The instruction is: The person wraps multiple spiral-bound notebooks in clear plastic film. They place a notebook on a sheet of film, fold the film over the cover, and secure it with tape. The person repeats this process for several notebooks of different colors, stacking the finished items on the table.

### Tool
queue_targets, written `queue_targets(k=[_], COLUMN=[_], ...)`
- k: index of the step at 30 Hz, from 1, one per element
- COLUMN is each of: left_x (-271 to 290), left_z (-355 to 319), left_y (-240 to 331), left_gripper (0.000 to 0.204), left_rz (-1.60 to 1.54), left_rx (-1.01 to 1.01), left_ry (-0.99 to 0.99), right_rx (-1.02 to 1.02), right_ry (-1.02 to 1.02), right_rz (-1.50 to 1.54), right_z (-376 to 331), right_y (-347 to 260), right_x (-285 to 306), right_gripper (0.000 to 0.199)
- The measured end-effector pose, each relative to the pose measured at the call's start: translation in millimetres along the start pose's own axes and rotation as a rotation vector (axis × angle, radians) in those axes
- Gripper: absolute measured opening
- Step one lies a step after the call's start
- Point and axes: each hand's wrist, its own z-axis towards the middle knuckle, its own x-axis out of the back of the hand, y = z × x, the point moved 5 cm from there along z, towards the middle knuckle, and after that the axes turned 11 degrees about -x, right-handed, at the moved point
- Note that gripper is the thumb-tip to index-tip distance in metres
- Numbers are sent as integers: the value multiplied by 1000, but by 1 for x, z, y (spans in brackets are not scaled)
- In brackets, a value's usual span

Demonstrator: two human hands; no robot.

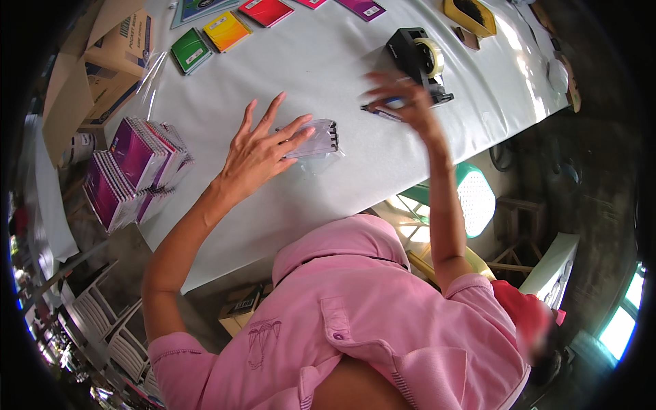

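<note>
My left hand point(263, 147) is spread open, its fingertips over the left side of a small clear-wrapped pack point(321, 140). Black binding rings show along the pack's right edge. To the right, my right hand point(403, 102) is smeared by motion beside a black tape dispenser point(410, 55) with a roll of tape point(432, 58) in it. A flat dark thing with some blue point(386, 111) shows under that hand. I cannot make out its kind, or whether the fingers grip it.
Wrapped stacks of purple spiral notebooks point(140, 157) stand at the left, near an open cardboard box point(113, 68). Green point(190, 51), yellow point(227, 31) and red notebooks point(265, 10) lie at the far side. A yellow tray point(471, 17) is far right; a green stool point(475, 198) stands below the table.
</note>
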Motion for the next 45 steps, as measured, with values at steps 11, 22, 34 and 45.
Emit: queue_targets(k=[11, 22, 34, 45], left_x=[-6, -7, -11, -50], left_z=[7, 4, -1, 30], left_y=[16, 17, 17, -36], left_gripper=[69, 71, 69, 66], left_rz=[61, 64, 55, -672], left_rx=[25, 53, 58, 180], left_ry=[36, 30, 75, -71], right_rx=[-893, -1008, -987, -747], right_ry=[53, 709, 111, 185], right_rz=[572, -713, 873, -251], right_z=[-40, -117, -88, -85], right_y=[191, 158, -58, -30], right_x=[119, 111, -136, -163], right_gripper=[34, 21, 31, 47])
